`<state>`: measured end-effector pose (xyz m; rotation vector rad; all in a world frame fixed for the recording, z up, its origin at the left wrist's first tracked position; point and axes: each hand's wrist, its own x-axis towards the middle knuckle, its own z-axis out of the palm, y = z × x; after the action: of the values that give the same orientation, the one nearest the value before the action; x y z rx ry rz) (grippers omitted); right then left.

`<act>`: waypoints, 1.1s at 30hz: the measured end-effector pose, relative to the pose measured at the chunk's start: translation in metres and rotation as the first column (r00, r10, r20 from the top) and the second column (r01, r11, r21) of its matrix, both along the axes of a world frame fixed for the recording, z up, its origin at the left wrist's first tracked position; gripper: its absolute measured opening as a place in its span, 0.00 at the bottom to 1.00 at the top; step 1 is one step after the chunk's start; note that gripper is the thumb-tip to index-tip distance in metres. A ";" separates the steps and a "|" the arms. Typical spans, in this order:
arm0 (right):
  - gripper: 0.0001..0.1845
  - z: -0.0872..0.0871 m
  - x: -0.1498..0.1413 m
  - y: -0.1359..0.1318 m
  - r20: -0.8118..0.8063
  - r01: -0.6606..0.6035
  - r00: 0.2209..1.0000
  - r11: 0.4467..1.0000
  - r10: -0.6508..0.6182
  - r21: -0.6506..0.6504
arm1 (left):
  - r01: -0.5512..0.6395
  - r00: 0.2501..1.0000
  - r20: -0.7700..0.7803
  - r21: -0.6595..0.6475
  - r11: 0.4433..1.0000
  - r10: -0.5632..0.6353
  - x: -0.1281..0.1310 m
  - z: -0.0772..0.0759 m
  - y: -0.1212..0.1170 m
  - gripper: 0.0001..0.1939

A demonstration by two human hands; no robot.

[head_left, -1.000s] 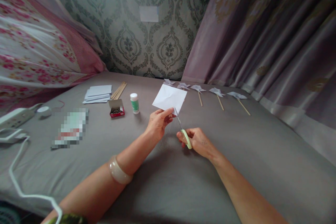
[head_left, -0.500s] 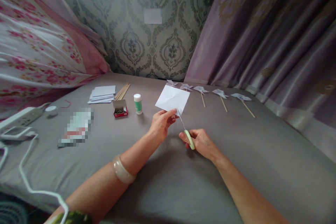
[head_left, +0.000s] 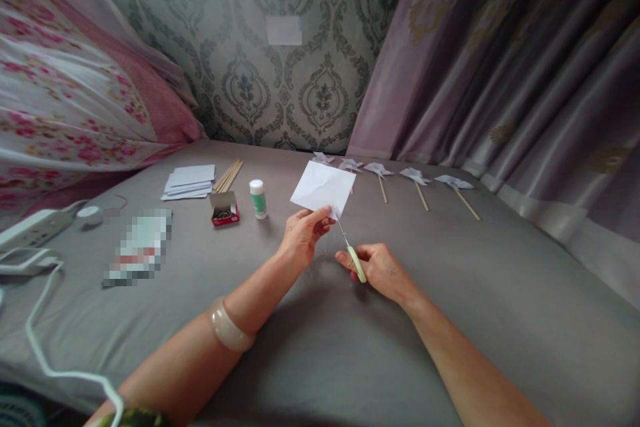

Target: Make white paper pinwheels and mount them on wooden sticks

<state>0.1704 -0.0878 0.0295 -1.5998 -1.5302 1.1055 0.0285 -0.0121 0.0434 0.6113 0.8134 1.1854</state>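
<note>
Head: right hand (head_left: 379, 269) around scissors (head_left: 356, 263).

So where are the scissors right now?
In the head view, the scissors are in the right hand, just right of centre, blades at the near edge of the white paper.

- The left forearm (head_left: 190, 360), bare, slants up from the lower left toward the middle
- The left hand (head_left: 303, 237) is raised in a pinch, its thumb (head_left: 318, 215) stretched forward on top and its fingers (head_left: 321, 231) bent beneath
- The right forearm (head_left: 460, 350), also bare, slants up from the lower right
- The right hand (head_left: 375, 267) sits nearer the body, closed in a grip, back upward, thumb pointing left
- The two hands are near each other, not touching
</note>
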 end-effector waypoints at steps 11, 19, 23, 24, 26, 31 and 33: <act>0.27 0.001 -0.001 0.001 0.019 0.031 0.999 0.999 -0.031 0.007 | 0.000 1.000 0.009 0.013 1.000 0.000 0.000 0.001 0.000 0.10; 0.27 -0.001 -0.001 0.001 0.018 0.035 0.999 0.999 -0.035 0.008 | 0.002 1.000 -0.003 0.034 0.999 -0.001 0.000 -0.002 0.001 0.12; 0.28 0.000 -0.002 0.001 0.006 0.049 0.999 0.999 -0.049 0.018 | 0.009 1.000 -0.014 0.049 0.999 -0.008 0.001 -0.001 -0.001 0.13; 0.28 0.000 -0.003 0.001 0.001 0.054 0.999 0.998 -0.054 0.021 | 0.015 1.000 -0.017 0.053 0.998 -0.014 0.001 -0.001 -0.002 0.13; 0.28 0.000 -0.003 0.001 -0.011 0.062 0.998 0.998 -0.062 0.028 | 0.029 0.999 -0.025 0.058 0.998 -0.028 0.002 -0.001 -0.004 0.13; 0.27 -0.003 -0.002 0.002 -0.051 0.062 0.997 0.997 -0.059 0.041 | 0.057 0.998 -0.033 0.070 0.996 -0.054 0.003 -0.002 -0.006 0.12; 0.27 -0.004 -0.002 0.002 -0.057 0.069 0.996 0.997 -0.066 0.045 | 0.060 0.998 -0.032 0.081 0.995 -0.058 0.003 -0.003 -0.007 0.13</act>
<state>0.1682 -0.0854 0.0259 -1.5645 -1.4450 1.0609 0.0320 -0.0190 0.0408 0.7169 0.7697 1.1624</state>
